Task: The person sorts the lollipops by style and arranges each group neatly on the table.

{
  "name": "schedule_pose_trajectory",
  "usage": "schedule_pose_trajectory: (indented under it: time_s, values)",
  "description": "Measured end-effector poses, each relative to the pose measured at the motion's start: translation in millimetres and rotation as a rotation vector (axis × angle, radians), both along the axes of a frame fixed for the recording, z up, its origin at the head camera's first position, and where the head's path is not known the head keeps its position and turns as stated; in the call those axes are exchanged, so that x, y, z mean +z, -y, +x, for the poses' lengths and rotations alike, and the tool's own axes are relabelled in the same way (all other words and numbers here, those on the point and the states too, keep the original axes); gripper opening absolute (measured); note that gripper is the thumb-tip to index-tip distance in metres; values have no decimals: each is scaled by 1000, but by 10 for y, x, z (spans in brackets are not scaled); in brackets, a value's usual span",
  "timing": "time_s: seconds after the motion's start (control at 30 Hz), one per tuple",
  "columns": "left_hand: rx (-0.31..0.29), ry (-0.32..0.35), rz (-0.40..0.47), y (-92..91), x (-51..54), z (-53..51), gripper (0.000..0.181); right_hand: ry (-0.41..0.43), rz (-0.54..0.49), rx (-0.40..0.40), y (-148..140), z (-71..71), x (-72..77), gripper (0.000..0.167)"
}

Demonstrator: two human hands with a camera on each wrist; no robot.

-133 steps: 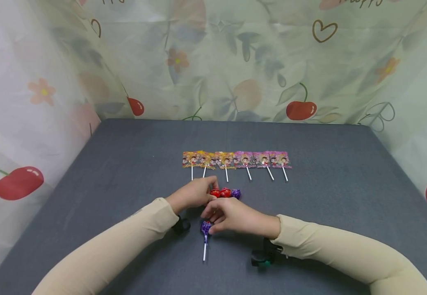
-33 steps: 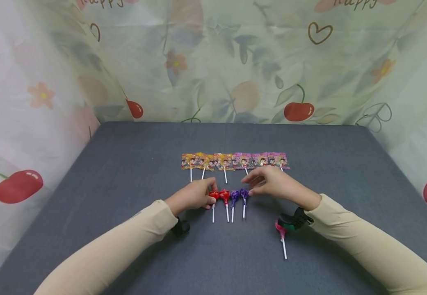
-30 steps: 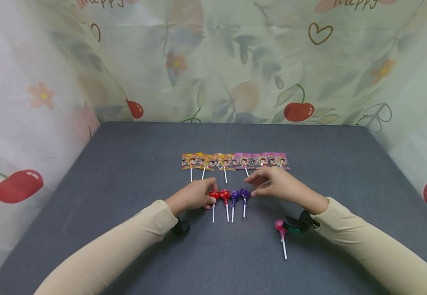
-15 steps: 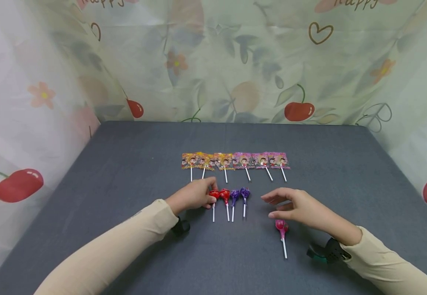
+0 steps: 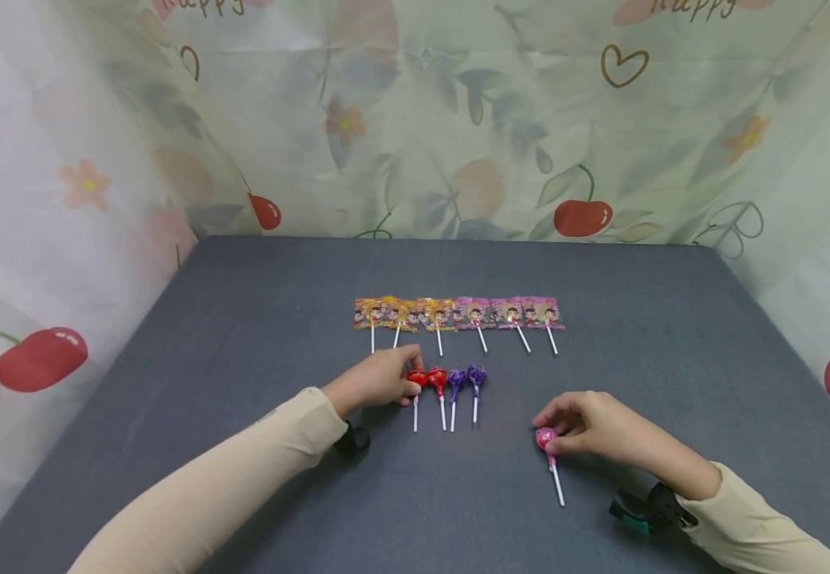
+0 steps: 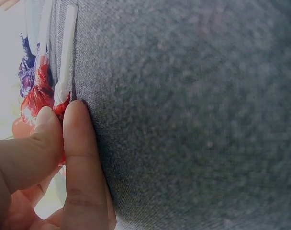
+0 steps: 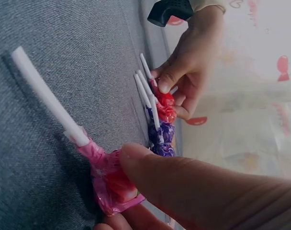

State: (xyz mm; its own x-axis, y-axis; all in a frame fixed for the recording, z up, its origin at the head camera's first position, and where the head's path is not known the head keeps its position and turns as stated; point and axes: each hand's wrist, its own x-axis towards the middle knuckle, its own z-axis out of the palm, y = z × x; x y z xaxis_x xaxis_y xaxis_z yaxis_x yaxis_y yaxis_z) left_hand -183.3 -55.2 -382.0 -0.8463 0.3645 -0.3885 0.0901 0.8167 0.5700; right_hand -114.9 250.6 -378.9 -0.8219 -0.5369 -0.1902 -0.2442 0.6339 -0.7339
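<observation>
My left hand point(image 5: 377, 378) pinches the leftmost red lollipop point(image 5: 416, 378) by its wrapped head, thumb and finger on either side in the left wrist view. Beside it lie a second red lollipop point(image 5: 438, 383) and two purple lollipops point(image 5: 476, 376), heads away from me and white sticks toward me. Off to the right, my right hand point(image 5: 611, 430) holds a pink lollipop point(image 5: 546, 438) by the head between thumb and fingers. Its stick points toward me, a little right. In the right wrist view, the thumb covers part of the pink wrapper point(image 7: 109, 184).
Farther back, a row of flat-wrapped lollipops lies side by side: several in all, yellow wrappers point(image 5: 400, 312) at left, pink-purple wrappers point(image 5: 508, 312) at right. The dark grey table point(image 5: 278, 279) is bordered by a patterned curtain point(image 5: 429, 119) behind and at the sides.
My right hand set a purple lollipop at the right end of the front row, let go, then moved right and toward me and took hold of the pink lollipop. The left hand stayed put.
</observation>
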Motion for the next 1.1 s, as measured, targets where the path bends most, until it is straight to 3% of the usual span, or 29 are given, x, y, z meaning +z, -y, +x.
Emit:
schedule_pose_trajectory:
  time_s: [0.27,0.6,0.77,0.97,1.1]
  values:
    - [0,1,8,2,-8,3,16,-83,37,-23,43,-100,84,25]
    - [1,8,18,5,-10,-2,15,-145,23,-139,168,-336,297,26]
    - [2,6,19,5,-9,0,16,-169,5,-172,260,-445,258,27]
    - [2,6,21,2,-9,5,15,-196,8,-159,362,-551,152,27]
    - [-10,-11,21,11,-24,6,15,-173,20,-155,422,-600,77,27]
